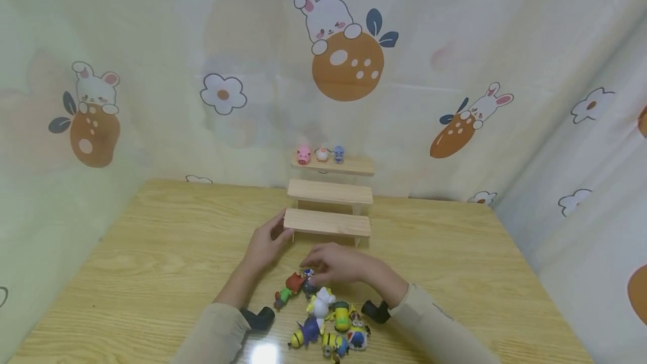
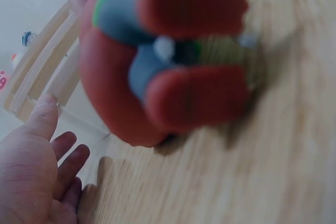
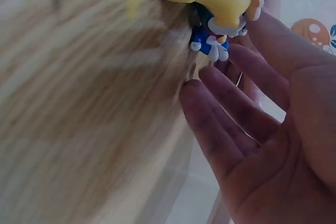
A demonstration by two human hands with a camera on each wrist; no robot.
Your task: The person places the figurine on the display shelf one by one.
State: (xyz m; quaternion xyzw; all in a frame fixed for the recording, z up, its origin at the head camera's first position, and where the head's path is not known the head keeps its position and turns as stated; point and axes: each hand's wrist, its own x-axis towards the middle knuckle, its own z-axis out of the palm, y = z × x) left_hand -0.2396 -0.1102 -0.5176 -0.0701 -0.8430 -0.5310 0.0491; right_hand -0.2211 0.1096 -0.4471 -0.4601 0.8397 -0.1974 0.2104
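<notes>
My left hand (image 1: pixel 265 245) is at the left end of the lowest board of a three-tier wooden display stand (image 1: pixel 328 221), its thumb by the front edge and its fingers loosely extended. Over the toys, my right hand (image 1: pixel 340 263) reaches in with bent, spread fingers around a small blue-and-white figurine (image 3: pixel 210 43); no firm grip shows. A red-and-green figurine (image 1: pixel 289 287) lies beside it, its red feet (image 2: pixel 194 6) large in the left wrist view. On the top tier stand a pink pig figurine (image 1: pixel 303 155), a white bird-like figurine (image 1: pixel 322 154) and a blue figurine (image 1: pixel 338 154).
Nearer me lie a white-and-yellow figurine (image 1: pixel 320 303), a purple-and-yellow one (image 1: pixel 306 332) and several yellow minion-like figurines (image 1: pixel 342 317). Black wrist mounts (image 1: pixel 260 318) sit at both wrists. A printed curtain (image 1: pixel 263 27) hangs behind the wooden table (image 1: pixel 445 263).
</notes>
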